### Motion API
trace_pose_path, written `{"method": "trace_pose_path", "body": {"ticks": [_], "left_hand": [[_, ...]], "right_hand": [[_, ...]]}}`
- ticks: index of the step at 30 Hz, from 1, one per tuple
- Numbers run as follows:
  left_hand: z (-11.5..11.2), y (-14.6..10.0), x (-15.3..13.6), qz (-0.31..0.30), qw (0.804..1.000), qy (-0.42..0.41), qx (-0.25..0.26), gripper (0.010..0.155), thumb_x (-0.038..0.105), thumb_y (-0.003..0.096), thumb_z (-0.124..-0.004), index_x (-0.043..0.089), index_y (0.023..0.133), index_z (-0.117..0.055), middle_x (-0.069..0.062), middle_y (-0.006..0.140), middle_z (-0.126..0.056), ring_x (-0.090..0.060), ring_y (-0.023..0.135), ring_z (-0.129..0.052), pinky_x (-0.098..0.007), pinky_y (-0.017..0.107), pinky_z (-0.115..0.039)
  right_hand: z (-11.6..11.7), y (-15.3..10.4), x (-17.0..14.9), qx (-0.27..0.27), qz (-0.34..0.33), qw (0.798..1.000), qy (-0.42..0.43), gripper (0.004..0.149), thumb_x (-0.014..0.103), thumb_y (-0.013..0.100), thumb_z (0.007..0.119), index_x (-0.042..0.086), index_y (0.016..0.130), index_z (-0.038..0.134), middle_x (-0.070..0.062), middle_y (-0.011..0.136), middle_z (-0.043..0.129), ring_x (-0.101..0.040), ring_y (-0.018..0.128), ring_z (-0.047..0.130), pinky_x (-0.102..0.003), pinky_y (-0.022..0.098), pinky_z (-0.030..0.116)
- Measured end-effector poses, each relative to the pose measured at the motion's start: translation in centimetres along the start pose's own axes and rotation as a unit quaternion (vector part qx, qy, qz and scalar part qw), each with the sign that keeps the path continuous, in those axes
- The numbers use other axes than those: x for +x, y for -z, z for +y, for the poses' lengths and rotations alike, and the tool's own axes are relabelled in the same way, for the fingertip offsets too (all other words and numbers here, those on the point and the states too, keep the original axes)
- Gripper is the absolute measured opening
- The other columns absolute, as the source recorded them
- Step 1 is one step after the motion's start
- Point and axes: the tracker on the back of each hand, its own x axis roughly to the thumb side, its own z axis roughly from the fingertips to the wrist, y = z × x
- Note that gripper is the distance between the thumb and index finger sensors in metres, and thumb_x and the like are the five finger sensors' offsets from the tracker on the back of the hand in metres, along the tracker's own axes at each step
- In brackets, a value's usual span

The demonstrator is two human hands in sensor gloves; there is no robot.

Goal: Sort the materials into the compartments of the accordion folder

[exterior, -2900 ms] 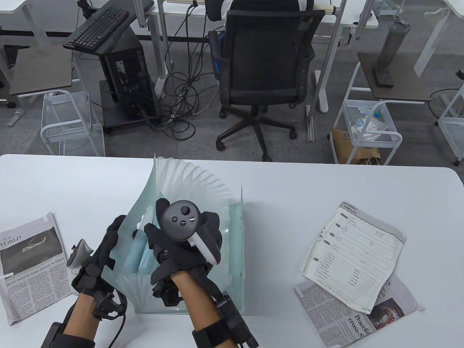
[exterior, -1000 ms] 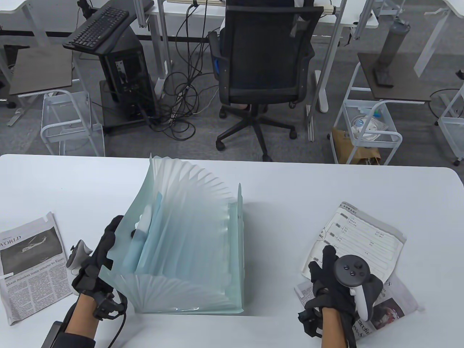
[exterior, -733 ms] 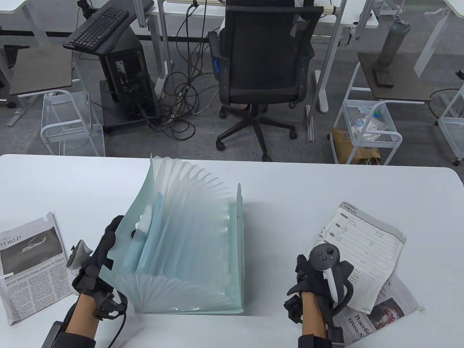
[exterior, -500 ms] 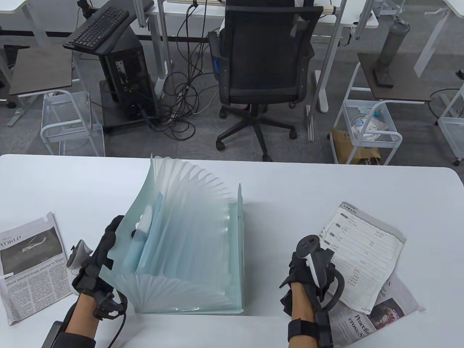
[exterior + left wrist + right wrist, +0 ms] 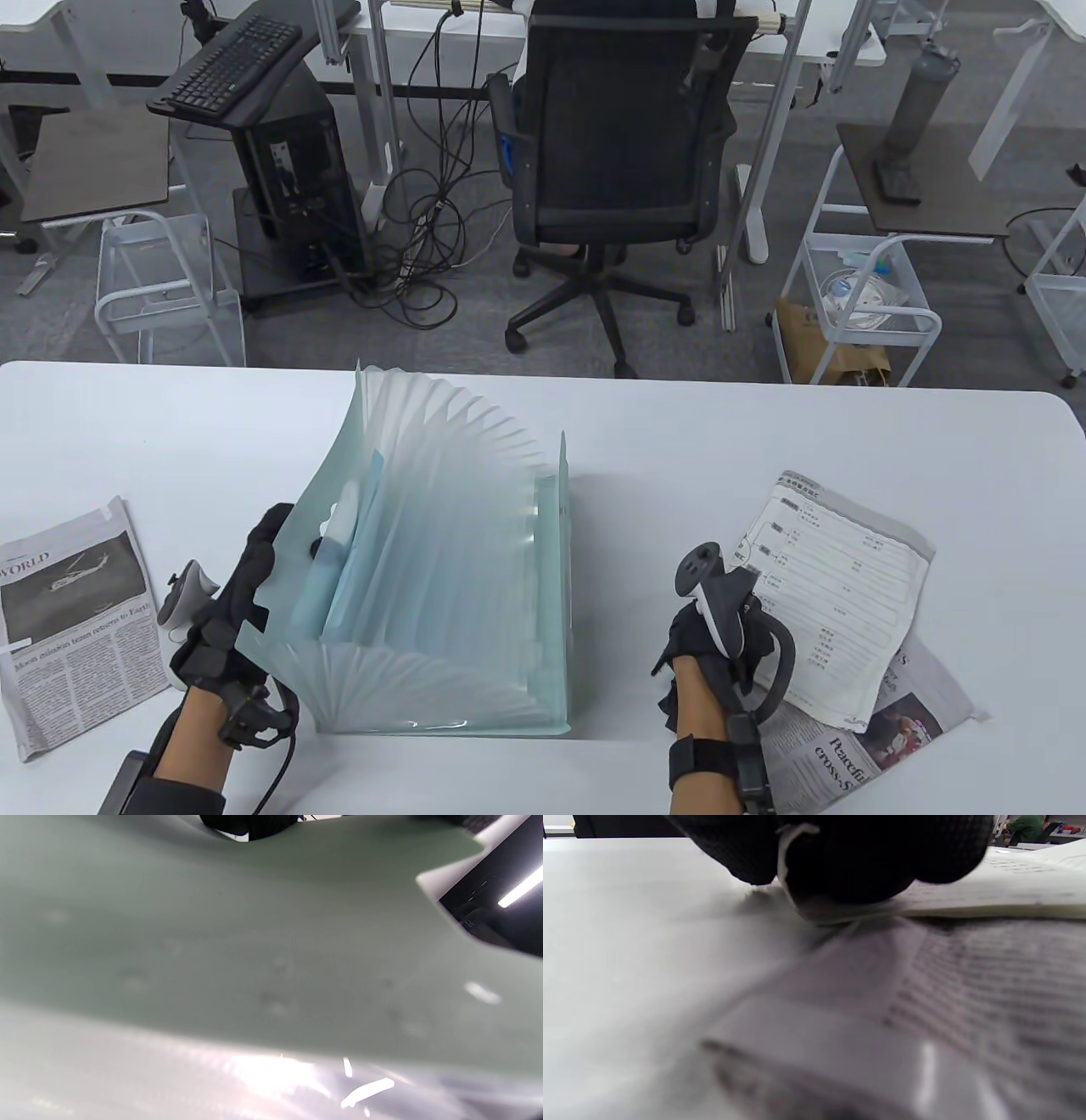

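Folder (image 5: 441, 577), the pale green accordion kind, stands fanned open on the counter (image 5: 645, 441) a little toward its left end, with blue sheets already in the compartments nearest the left flap. The left hand (image 5: 229, 611) has stayed put throughout, fingers straight along the outside of that flap and the thumb hidden behind it, bracing the fan apart; the left wrist view shows only the green plastic close up. What has changed is the right hand (image 5: 713, 620): about three seconds ago it was down among the compartments, and since then it has crossed to the pile near the counter's right end and closed on the white printed sheet (image 5: 836, 594) lying on a newspaper (image 5: 882, 722). It now pinches that sheet's near-left edge, which has shifted and lifted slightly; the right wrist view shows the fingertips (image 5: 840, 870) pressed on paper. One item seems filed and the next pickup begun. Another newspaper (image 5: 76, 611) waits at the counter's left edge.
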Motion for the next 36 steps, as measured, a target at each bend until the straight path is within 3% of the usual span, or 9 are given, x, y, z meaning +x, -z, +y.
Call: {"method": "trace_pose_path", "body": {"ticks": [6,14,21,36], "left_hand": [[0.0,0.0,0.0,-0.001,1.0,-0.005,0.0,0.066,0.067,0.0543,-0.063,0.06,0.11,-0.028,0.002,0.115,-0.057,-0.026,0.115,-0.034,-0.068,0.077,-0.018],[-0.1,0.0,-0.1,-0.001,1.0,-0.01,0.0,0.066,0.067,0.0544,-0.063,0.06,0.11,-0.028,0.002,0.115,-0.057,-0.026,0.115,-0.034,-0.067,0.077,-0.018],[-0.1,0.0,-0.1,0.003,1.0,-0.008,0.001,0.066,0.067,0.0543,-0.064,0.06,0.11,-0.028,0.002,0.115,-0.057,-0.026,0.115,-0.034,-0.068,0.076,-0.017],[-0.1,0.0,-0.2,0.0,1.0,-0.013,0.002,0.066,0.067,0.0545,-0.063,0.06,0.11,-0.028,0.002,0.115,-0.056,-0.026,0.115,-0.034,-0.068,0.076,-0.017]], "right_hand": [[-1.9,-1.8,-0.1,-0.058,-0.022,0.998,-0.004,0.031,0.025,0.066,0.071,0.008,0.093,0.07,-0.025,0.085,0.081,-0.043,0.055,0.092,-0.046,0.041,0.082],[-8.7,-5.9,-0.3,-0.131,-0.066,0.989,0.026,0.032,0.022,0.067,0.069,0.008,0.096,0.066,-0.027,0.082,0.085,-0.042,0.051,0.101,-0.042,0.034,0.089],[-13.6,-9.9,-0.7,-0.211,-0.11,0.966,0.098,0.035,0.018,0.066,0.069,0.007,0.098,0.065,-0.024,0.079,0.088,-0.04,0.048,0.102,-0.04,0.032,0.09],[-19.8,-15.5,-2.0,-0.21,-0.211,0.9,0.318,0.035,0.015,0.065,0.07,0.006,0.098,0.067,-0.025,0.077,0.089,-0.039,0.045,0.103,-0.039,0.031,0.09]]}}
